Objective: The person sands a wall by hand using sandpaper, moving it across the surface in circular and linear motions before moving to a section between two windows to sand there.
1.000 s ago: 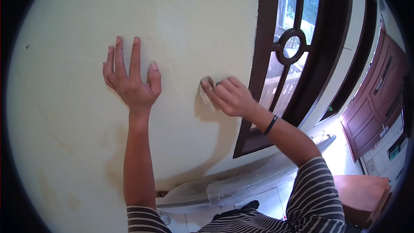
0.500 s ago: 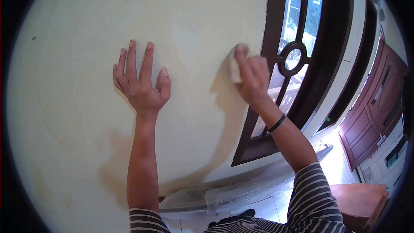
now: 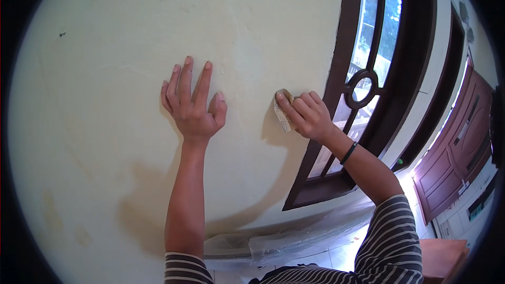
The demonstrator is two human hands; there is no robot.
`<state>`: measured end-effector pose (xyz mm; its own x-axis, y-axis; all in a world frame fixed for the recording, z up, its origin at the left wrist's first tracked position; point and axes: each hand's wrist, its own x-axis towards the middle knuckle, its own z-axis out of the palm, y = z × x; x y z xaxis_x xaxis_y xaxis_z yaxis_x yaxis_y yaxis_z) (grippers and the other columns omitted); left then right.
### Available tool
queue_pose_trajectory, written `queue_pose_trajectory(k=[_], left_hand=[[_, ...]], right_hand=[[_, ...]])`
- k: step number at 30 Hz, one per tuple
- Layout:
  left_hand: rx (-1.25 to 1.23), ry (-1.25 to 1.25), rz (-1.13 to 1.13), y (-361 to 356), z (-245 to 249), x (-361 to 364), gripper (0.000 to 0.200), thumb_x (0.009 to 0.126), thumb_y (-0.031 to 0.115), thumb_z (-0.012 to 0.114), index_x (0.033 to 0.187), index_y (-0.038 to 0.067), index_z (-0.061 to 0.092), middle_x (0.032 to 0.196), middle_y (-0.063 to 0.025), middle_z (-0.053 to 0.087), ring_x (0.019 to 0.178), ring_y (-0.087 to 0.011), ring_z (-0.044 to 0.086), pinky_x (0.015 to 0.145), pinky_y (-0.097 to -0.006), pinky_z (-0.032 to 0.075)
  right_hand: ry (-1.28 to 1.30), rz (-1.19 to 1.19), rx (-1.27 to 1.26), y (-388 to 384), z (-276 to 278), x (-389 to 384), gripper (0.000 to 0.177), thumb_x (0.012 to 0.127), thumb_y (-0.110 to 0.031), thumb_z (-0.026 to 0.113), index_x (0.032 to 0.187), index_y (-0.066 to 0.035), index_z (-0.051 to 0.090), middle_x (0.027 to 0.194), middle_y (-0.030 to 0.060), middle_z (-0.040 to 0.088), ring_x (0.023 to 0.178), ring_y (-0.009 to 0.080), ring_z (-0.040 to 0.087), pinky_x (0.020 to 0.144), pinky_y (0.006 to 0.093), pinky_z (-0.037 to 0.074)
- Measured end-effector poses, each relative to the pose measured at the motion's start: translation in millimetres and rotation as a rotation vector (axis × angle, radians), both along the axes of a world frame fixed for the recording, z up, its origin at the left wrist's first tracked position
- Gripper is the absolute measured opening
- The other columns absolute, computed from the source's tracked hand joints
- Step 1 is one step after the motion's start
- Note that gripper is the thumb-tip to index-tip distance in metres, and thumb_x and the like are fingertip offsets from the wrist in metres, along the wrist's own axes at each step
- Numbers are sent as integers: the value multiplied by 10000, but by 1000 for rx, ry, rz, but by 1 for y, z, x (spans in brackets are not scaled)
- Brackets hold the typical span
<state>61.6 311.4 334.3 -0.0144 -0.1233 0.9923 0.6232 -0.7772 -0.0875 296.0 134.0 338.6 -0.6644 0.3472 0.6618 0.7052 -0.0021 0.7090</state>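
Observation:
My left hand (image 3: pixel 193 109) lies against the cream painted wall (image 3: pixel 252 31), fingers spread and pointing up, with nothing in it. To its right, near the window frame, my right hand (image 3: pixel 309 115) pinches a folded piece of sandpaper (image 3: pixel 282 113). The paper has a brownish face and a pale printed backing, and it is at the wall surface. Part of it is hidden behind my thumb and fingers. A dark band (image 3: pixel 348 153) circles my right wrist.
A dark brown window frame (image 3: pixel 310 193) with glass panes borders the wall on the right. Below runs a ledge-like shape under clear plastic sheeting (image 3: pixel 294 239). Farther right are a reddish-brown door (image 3: pixel 457 142) and an orange-brown piece of furniture (image 3: pixel 442 256).
My right hand has moved downward along the wall with the sandpaper, now less blurred. The view has turned slightly. My left hand stays spread on the wall.

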Motion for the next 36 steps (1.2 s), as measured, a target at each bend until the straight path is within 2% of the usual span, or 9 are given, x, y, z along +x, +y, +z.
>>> queue_pose_trajectory(k=[5, 10, 13, 15, 16, 17, 19, 23, 36], left_hand=[[-19, 1, -86, -8, 1, -1, 553, 891, 347, 608, 1422, 197, 641, 1539, -107, 523, 1420, -337, 437, 1209, -523, 212], [-211, 198, -375, -47, -20, -42, 660, 801, 160, 751, 1439, 110, 592, 1480, -145, 562, 1408, -384, 456, 1177, -508, 307], [-422, 431, -205, -87, -106, -116, 588, 805, 131, 752, 1379, 80, 632, 1261, -165, 652, 1186, -386, 588, 1049, -507, 439], [-678, 192, -136, -108, -215, -178, 580, 820, 139, 762, 1380, 64, 632, 1213, -186, 638, 1130, -367, 556, 994, -504, 452], [-910, 114, 32, -124, -287, -219, 529, 868, 127, 717, 1378, 29, 619, 1395, -231, 604, 1298, -417, 535, 1119, -527, 395], [-953, 9, 146, -148, -371, -265, 484, 907, 186, 695, 1363, 32, 637, 1401, -236, 612, 1253, -456, 578, 1119, -557, 400], [-1248, -165, 338, -189, -422, -310, 484, 908, 187, 695, 1362, 32, 637, 1399, -235, 613, 1251, -454, 579, 1117, -556, 401], [-1497, -289, 367, -196, -397, -322, 483, 909, 190, 696, 1362, 32, 638, 1395, -233, 616, 1249, -449, 580, 1115, -552, 403], [-1397, -272, 210, -170, -347, -289, 481, 913, 200, 697, 1359, 32, 640, 1382, -227, 622, 1240, -434, 586, 1107, -540, 411]], right_hand=[[-20, 27, 41, 5, -3, 8, 583, 778, -81, 631, 1344, 55, 641, 776, 16, 432, 694, 177, 496, 646, 328, 409], [0, 55, 69, 4, -5, 8, 577, 798, -84, 624, 1359, 54, 627, 780, 18, 443, 703, 177, 507, 650, 325, 416], [10, 64, 75, 6, -9, 11, 564, 821, -87, 611, 1367, 53, 618, 786, 22, 455, 720, 178, 519, 670, 329, 429], [20, 91, 80, 9, -12, 14, 561, 825, -85, 603, 1370, 52, 617, 786, 21, 456, 723, 178, 518, 674, 331, 430], [23, 107, 82, 10, -11, 15, 560, 828, -84, 598, 1371, 51, 616, 786, 21, 456, 724, 178, 518, 676, 332, 430], [25, 119, 84, 11, -11, 15, 556, 829, -84, 596, 1368, 48, 619, 784, 22, 455, 718, 179, 514, 675, 331, 429], [32, 159, 110, 11, -9, 13, 554, 802, -88, 625, 1341, 37, 644, 758, 20, 421, 686, 180, 491, 644, 332, 403], [22, 180, 116, 11, -7, 12, 565, 768, -84, 661, 1323, 27, 661, 745, 19, 407, 674, 184, 480, 629, 335, 388], [10, 125, 48, 6, -7, 12, 533, 850, -79, 654, 1371, 26, 620, 805, 19, 493, 736, 174, 528, 690, 328, 424]])
